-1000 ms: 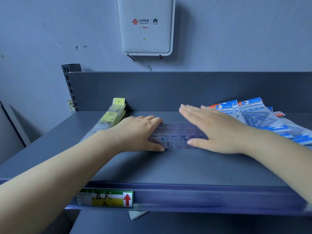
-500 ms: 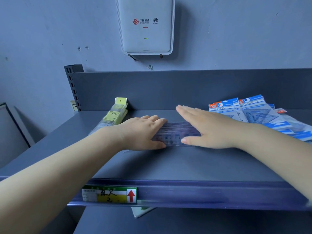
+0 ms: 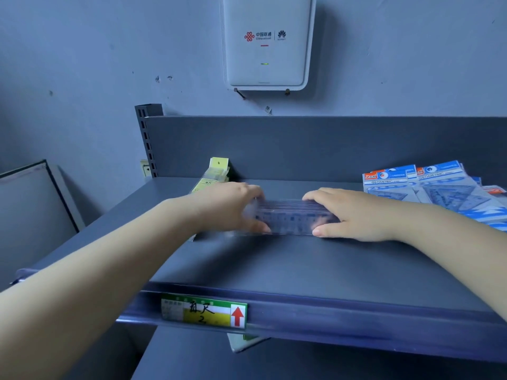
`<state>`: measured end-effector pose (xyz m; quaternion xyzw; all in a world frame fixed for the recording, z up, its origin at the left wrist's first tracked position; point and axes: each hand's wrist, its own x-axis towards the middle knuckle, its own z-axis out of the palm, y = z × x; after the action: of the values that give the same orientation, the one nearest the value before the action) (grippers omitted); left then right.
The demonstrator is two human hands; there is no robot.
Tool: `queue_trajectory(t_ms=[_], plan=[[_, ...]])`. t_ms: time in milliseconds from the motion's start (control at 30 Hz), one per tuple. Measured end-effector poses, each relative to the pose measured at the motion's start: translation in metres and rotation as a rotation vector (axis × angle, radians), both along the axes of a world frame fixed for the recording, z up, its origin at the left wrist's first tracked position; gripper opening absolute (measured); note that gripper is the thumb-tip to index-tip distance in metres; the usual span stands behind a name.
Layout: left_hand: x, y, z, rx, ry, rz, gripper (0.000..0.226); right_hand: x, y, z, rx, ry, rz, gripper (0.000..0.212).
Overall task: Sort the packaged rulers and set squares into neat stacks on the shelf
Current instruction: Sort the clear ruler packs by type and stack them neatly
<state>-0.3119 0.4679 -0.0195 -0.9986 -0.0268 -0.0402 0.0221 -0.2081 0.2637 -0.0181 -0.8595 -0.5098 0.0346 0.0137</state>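
the left hand [image 3: 233, 208] and right hand [image 3: 354, 215] each clasped one end of a clear ruler bundle [image 3: 288, 216] lying crosswise mid-shelf [image 3: 301, 267], fingers curled over its far edge, thumbs at the near edge. yellow ruler packs [image 3: 212, 175] lay behind the left hand; blue set squares [image 3: 439, 187] were piled at right.

From my feed the shelf [image 3: 301, 264] reads as painted metal, matt and smooth, dark grey. The rulers [image 3: 288, 216] look like clear plastic with a slight sheen. The set-square packs [image 3: 439, 193] are glossy film over printed card. The yellow ruler packs [image 3: 216, 174] seem clear plastic with paper headers. The price label [image 3: 204, 311] is paper behind a shiny plastic strip. The wall box [image 3: 267, 42] is smooth white plastic.
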Motion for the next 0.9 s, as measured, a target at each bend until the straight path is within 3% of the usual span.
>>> queue_trajectory(t_ms=[167, 267, 333, 500, 667, 767, 900], plan=[[0.002, -0.006, -0.007, 0.185, -0.051, -0.09, 0.063, 0.004, 0.003, -0.002, -0.009, -0.023, 0.011, 0.053], [0.004, -0.003, -0.003, 0.07, -0.098, -0.079, 0.063, 0.005, 0.004, -0.002, -0.004, 0.009, 0.006, 0.053], [0.008, -0.003, 0.0, -0.003, -0.036, -0.051, 0.07, 0.007, 0.006, 0.001, -0.005, 0.031, -0.009, 0.055], [0.018, -0.006, -0.006, -0.015, 0.044, -0.014, 0.066, 0.01, 0.011, 0.009, -0.069, 0.05, 0.018, 0.066], [0.017, -0.003, -0.01, 0.034, 0.008, -0.031, 0.066, 0.004, -0.002, 0.006, -0.126, -0.166, 0.063, 0.088], [0.018, -0.001, -0.01, -0.014, -0.011, -0.021, 0.065, 0.002, -0.014, -0.001, -0.112, -0.243, 0.091, 0.083], [0.02, -0.001, -0.012, -0.046, -0.015, -0.025, 0.065, 0.003, -0.022, -0.003, -0.118, -0.176, 0.044, 0.072]])
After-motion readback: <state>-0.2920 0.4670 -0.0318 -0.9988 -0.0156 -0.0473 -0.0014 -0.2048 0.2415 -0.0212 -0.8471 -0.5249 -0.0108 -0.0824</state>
